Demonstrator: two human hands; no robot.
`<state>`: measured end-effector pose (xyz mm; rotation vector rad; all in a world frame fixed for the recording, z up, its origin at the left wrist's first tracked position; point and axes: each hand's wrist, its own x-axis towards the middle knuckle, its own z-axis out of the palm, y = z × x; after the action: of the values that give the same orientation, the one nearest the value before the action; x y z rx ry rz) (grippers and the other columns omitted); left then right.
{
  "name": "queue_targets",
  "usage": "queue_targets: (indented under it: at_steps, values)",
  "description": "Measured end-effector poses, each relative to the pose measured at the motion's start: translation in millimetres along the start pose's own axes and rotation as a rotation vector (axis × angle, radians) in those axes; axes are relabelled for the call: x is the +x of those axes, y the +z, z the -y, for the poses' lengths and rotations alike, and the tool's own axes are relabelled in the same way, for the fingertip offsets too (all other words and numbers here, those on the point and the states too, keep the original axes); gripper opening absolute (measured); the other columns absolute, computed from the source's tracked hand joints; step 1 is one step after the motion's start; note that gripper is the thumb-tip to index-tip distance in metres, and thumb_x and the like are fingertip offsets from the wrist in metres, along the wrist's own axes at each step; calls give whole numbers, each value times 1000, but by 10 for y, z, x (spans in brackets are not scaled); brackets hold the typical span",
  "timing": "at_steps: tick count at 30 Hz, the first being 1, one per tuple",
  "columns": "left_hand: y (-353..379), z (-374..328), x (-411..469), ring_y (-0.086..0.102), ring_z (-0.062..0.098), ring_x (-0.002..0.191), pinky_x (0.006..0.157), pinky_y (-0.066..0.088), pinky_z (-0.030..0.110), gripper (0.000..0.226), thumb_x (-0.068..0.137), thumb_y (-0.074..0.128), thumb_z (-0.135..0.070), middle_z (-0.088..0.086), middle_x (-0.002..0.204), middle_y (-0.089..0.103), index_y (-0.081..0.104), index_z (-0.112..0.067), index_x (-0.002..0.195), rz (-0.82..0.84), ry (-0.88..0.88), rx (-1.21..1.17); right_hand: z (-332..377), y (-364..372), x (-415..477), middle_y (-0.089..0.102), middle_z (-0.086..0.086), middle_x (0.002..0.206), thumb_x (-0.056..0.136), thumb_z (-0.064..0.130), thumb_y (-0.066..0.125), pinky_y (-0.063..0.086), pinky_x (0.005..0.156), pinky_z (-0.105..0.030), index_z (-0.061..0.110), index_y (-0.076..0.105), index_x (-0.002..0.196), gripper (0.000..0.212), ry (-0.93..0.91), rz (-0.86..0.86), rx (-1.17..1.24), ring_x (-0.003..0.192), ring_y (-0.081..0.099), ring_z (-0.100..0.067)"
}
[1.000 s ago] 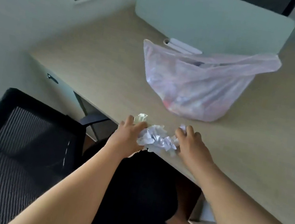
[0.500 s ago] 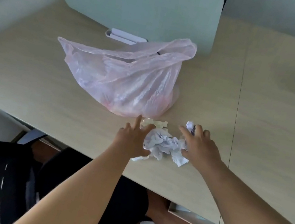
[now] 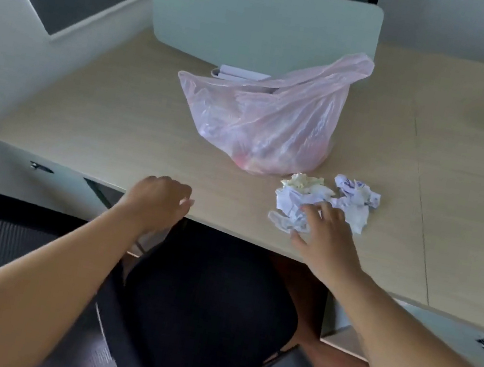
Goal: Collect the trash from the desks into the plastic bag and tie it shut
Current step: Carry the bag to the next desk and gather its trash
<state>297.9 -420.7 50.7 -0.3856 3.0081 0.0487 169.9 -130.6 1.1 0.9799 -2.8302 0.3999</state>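
The pink plastic bag (image 3: pixel 260 128) sits slumped on the bench (image 3: pixel 101 113), just in front of a pale divider panel (image 3: pixel 262 25). Its mouth is loose and untied, with one handle poking up at its right side. Reddish and pale shapes show through the film, too blurred to name. A small white object (image 3: pixel 240 73) lies behind the bag at the foot of the panel.

Just right of the bag's base lies the loose trash: a white paper wad (image 3: pixel 290 203), a yellowish scrap (image 3: pixel 302 181) touching its far side, and a second wad (image 3: pixel 356 198) with bluish print beside them.

The right hand (image 3: pixel 330 236) reaches over the bench edge. Its fingers (image 3: pixel 323 209) are spread and rest on the near wad with the thumb splayed out beside it, not clenched around the paper. The left hand (image 3: pixel 160 198) hovers at the front edge of the bench, well left of the trash, its fingers loosely curled and holding nothing. A black mesh chair (image 3: pixel 206 306) stands below, between the forearms.
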Motion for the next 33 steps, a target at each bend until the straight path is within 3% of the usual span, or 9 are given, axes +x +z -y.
queue_targets:
  at_steps: [4, 11, 13, 16, 20, 22, 27, 30, 33]
  values:
    - [-52, 902, -917, 63, 26, 88, 72, 46, 33, 26, 92, 46, -49, -3, 93, 68, 60, -28, 87, -19, -56, 35, 1224, 262, -731, 57, -2, 115, 86, 44, 62, 48, 85, -41, 17, 59, 119, 42, 15, 86, 237, 104, 54, -28]
    - [57, 1737, -1842, 63, 18, 97, 85, 47, 31, 42, 82, 39, -64, -8, 96, 65, 62, -43, 111, 153, -52, 86, 3216, -167, -1691, 39, 8, 135, 77, 73, 53, 36, 109, -35, 29, 40, 139, 77, -18, 470, 913, 129, 36, -9]
    - [88, 1880, -1992, 63, 15, 98, 86, 47, 30, 37, 85, 42, -60, -11, 96, 67, 67, -42, 106, 172, -58, 35, 3665, -190, -2010, 41, 8, 137, 71, 71, 65, 39, 107, -36, 32, 40, 139, 82, -139, 563, 794, 128, 41, -12]
    - [116, 1957, -2111, 61, 13, 102, 94, 42, 29, 31, 92, 51, -47, -10, 97, 70, 75, -29, 99, 92, 23, 19, 3946, -44, -2252, 64, 6, 123, 55, 65, 72, 59, 78, -38, 37, 55, 123, 75, -85, 614, 475, 102, 68, -20]
    - [181, 1943, -2161, 63, 18, 90, 86, 41, 30, 47, 88, 39, -57, -6, 85, 71, 74, -26, 89, -69, 3, -72, 3890, 168, -2307, 71, -1, 114, 79, 30, 40, 59, 54, -40, 24, 55, 128, 52, -115, 486, 260, 85, 73, -27]
    - [193, 1876, -2131, 62, 21, 82, 79, 36, 28, 53, 85, 31, -57, -3, 76, 69, 71, -23, 82, -99, -38, -92, 3822, 130, -2324, 72, -4, 110, 77, 25, 42, 55, 44, -37, 18, 54, 127, 51, -143, 497, 179, 76, 73, -28]
    - [223, 1528, -1994, 52, 25, 77, 68, 34, 32, 46, 88, 29, -54, -7, 58, 57, 56, -22, 69, -126, -171, -114, 3345, -13, -2214, 72, 0, 91, 55, 29, 82, 44, 38, -26, 18, 66, 118, 65, -292, 241, -11, 58, 66, -18]
    - [210, 1164, -1816, 48, 23, 71, 74, 32, 32, 43, 95, 33, -46, -5, 59, 55, 53, -20, 67, -111, -210, -116, 2856, -185, -2007, 61, 5, 65, 57, 43, 80, 36, 36, -27, 21, 68, 94, 45, -227, 313, -79, 48, 60, -15]
    - [201, 785, -1596, 51, 17, 65, 81, 34, 33, 47, 94, 26, -47, -6, 63, 57, 57, -23, 69, -106, -225, -86, 2337, -342, -1779, 63, 4, 78, 79, 45, 60, 37, 49, -31, 22, 61, 101, 32, -191, 370, -131, 67, 65, -20]
